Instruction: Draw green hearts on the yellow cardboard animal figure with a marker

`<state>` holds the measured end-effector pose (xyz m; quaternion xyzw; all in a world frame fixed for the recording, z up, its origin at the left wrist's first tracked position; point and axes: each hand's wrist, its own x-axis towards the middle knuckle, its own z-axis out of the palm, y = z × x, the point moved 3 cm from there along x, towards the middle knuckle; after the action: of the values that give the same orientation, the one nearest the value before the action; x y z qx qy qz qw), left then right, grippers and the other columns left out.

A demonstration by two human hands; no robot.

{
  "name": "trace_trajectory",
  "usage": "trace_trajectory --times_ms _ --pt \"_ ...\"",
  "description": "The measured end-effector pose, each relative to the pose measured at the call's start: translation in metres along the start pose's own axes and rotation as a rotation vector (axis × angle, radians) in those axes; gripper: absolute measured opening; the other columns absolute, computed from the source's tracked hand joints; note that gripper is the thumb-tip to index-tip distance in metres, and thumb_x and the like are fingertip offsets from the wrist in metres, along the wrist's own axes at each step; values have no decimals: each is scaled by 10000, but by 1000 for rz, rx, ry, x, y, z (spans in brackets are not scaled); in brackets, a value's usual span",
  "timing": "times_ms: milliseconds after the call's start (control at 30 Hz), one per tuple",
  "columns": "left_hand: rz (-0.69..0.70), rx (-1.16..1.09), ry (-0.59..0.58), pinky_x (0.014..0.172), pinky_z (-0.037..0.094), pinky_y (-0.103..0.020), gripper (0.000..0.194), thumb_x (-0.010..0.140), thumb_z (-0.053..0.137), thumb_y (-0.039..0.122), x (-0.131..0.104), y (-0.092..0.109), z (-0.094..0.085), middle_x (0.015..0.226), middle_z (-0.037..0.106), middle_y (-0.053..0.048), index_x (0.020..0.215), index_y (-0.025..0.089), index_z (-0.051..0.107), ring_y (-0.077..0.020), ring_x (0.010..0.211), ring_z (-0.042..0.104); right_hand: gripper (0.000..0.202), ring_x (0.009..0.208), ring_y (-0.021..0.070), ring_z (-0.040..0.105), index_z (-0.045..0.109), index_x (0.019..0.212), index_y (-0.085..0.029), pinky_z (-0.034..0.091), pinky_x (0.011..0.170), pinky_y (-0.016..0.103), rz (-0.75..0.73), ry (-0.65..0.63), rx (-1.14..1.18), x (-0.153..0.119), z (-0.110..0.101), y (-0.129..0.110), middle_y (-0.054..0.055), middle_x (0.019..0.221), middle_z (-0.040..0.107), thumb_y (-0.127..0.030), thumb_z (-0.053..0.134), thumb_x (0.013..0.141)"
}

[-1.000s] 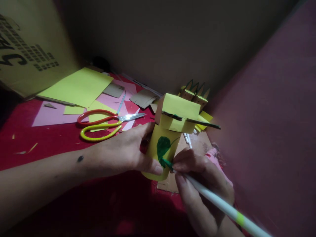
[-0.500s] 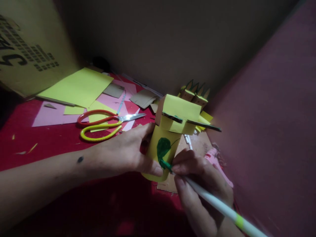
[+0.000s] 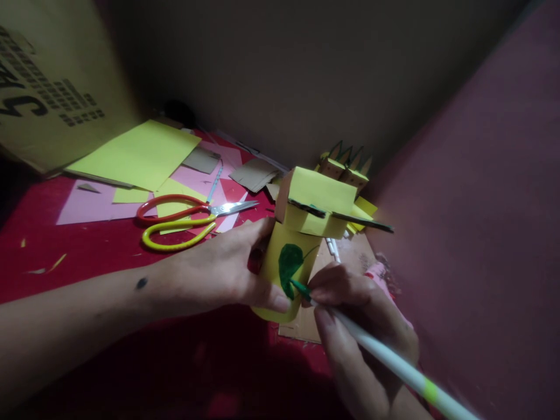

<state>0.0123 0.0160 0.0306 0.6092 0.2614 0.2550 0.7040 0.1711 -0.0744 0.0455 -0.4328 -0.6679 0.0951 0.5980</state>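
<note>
A yellow paper-covered tube (image 3: 271, 265) with a yellow box (image 3: 324, 192) on top stands tilted before me; dark strips jut from the box. On the tube's front is a dark green painted shape (image 3: 290, 262) with a thin curved line beside it. My left hand (image 3: 245, 268) is closed around the tube from the left, thumb across its lower front. Pinched in my right hand (image 3: 359, 326) is a paintbrush (image 3: 394, 361) with a white handle, a yellow-green band and a green tip. That tip rests at the right edge of the green shape.
Scissors (image 3: 184, 221) with red and yellow handles lie left, among yellow sheets (image 3: 144, 151), pink paper and cardboard scraps (image 3: 254, 174). Behind the tube sit small boxes (image 3: 345, 169) with pointed green pieces. A pink tool (image 3: 380, 274) lies right. A carton (image 3: 65, 76) and walls bound the red surface.
The brush tip has shifted slightly right and up on the green shape, and my right hand has moved a little right with it. My left hand and the tube have stayed nearly still.
</note>
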Motion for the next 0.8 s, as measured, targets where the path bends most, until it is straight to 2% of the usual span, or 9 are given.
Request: trace_trajectory --times_ms 167,333,500,600,733,800 --pt "-12 9 18 851 555 -348 640 661 927 195 0 2 0 1104 754 -12 1238 253 655 -302 1115 695 190 676 117 668 678 827 -240 531 617 239 32 58 9 -5 5 4 -31 768 692 -63 614 796" --pt "-20 38 28 811 557 -337 663 668 948 242 -1 1 0 1204 746 -25 1253 255 637 -300 1135 689 153 603 91 589 641 772 -232 488 589 241 52 110 -2 -10 6 6 -46 720 645 -86 599 790" --pt "-16 -38 6 831 547 -323 646 657 915 143 -1 3 2 1157 767 -6 1239 253 657 -283 1123 705 190 624 76 621 678 812 -234 482 581 211 28 64 32 -7 4 5 -48 771 676 -61 600 802" --pt "-15 -40 -2 855 558 -342 631 655 885 114 -1 5 2 1161 772 -14 1231 250 665 -295 1117 716 213 497 29 489 682 858 -229 403 488 196 24 26 32 -5 4 6 -62 805 694 -38 621 787" --pt "-29 22 22 827 559 -346 651 638 890 153 0 3 1 1157 764 -22 1238 249 658 -314 1129 703 179 649 85 636 659 812 -235 478 578 207 36 84 -8 -5 6 6 -46 765 683 -62 612 803" --pt "-14 30 16 825 559 -347 666 647 894 180 0 3 0 1170 759 -28 1262 254 648 -322 1148 695 182 672 96 647 652 809 -237 496 590 208 11 76 7 -5 7 5 -44 745 666 -63 599 809"
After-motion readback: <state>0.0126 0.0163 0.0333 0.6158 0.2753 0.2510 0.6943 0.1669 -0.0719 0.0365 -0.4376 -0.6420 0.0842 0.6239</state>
